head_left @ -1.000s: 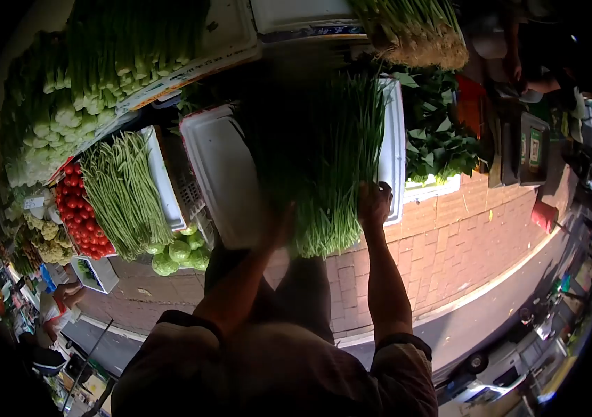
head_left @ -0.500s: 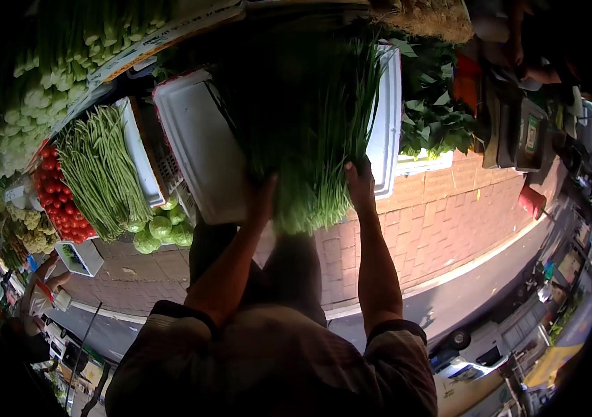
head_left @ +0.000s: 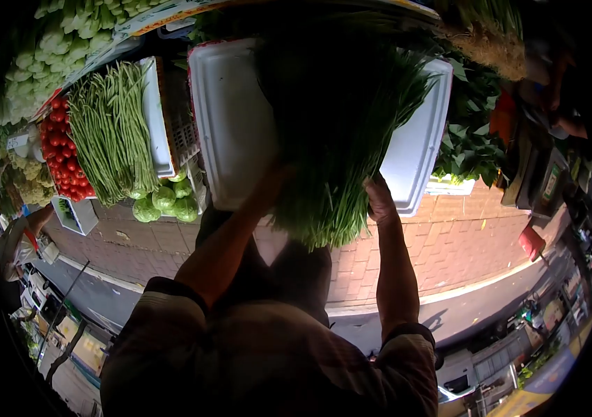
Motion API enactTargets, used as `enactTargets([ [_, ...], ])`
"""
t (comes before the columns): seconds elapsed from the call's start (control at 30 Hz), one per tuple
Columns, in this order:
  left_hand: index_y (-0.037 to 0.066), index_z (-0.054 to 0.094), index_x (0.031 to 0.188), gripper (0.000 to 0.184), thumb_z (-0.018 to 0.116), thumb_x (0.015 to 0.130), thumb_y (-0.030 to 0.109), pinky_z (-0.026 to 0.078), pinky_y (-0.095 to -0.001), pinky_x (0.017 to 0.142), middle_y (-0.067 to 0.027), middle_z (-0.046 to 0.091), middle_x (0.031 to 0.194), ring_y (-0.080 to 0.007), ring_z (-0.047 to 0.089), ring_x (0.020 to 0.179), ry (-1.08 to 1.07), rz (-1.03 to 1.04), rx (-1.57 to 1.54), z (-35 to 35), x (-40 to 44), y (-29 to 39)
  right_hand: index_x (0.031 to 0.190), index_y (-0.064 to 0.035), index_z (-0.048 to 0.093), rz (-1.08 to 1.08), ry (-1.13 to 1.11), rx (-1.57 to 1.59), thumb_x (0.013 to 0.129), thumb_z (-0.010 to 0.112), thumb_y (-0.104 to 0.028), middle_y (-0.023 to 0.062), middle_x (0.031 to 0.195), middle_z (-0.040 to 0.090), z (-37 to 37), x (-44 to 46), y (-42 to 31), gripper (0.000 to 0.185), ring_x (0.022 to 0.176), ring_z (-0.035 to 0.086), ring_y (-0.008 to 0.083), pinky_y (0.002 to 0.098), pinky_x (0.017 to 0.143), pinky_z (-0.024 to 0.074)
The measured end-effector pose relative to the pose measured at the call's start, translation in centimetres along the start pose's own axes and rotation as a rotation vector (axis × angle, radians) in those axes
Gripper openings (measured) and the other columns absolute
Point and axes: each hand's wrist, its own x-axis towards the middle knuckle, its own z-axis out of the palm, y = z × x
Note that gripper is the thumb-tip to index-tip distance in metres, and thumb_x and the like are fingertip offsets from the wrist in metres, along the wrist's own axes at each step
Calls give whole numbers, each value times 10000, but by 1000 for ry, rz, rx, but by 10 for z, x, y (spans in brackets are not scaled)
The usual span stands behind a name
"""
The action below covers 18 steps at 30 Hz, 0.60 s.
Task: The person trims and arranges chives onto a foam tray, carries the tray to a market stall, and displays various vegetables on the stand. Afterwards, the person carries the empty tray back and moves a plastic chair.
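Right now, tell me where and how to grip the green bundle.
Cup the green bundle by its near end, coming in from both sides; the right hand is at one. The long, slender stalks run toward you, so pressing across them should keep them together.

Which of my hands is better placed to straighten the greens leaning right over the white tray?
Right, I'd say: your right hand is beside the greens, on the side where they lean over the tray. Your left hand is on the opposite side.
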Motion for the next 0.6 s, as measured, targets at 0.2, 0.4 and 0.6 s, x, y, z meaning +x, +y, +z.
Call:
enactTargets([
  [0.2, -31, 520, 1336, 476, 635, 920, 170, 501, -343, 947, -141, 631, 1224, -210, 630, 1070, -149, -50, -237, 7, 14, 22, 1180, -42, 608, 158, -54, 197, 829, 778, -153, 41, 995, 681, 35, -2, -17, 406, 869, 673, 150, 301, 688, 585],
  [0.4, -35, 492, 1364, 532, 653, 911, 190, 469, -363, 996, -150, 620, 1245, -224, 607, 1116, -202, -46, -109, -4, 9, 40, 1124, -21, 632, 126, -62, 255, 781, 751, -13, 59, 963, 696, 56, -2, -13, 364, 791, 689, 154, 289, 637, 603],
  [0.6, -25, 522, 1333, 552, 673, 885, 261, 471, -373, 977, -129, 620, 1246, -218, 603, 1099, -162, 69, -87, 1, -14, 60, 1172, -13, 615, 147, -29, 323, 819, 730, -78, 58, 980, 689, 52, -15, 9, 377, 798, 674, 152, 286, 653, 590],
])
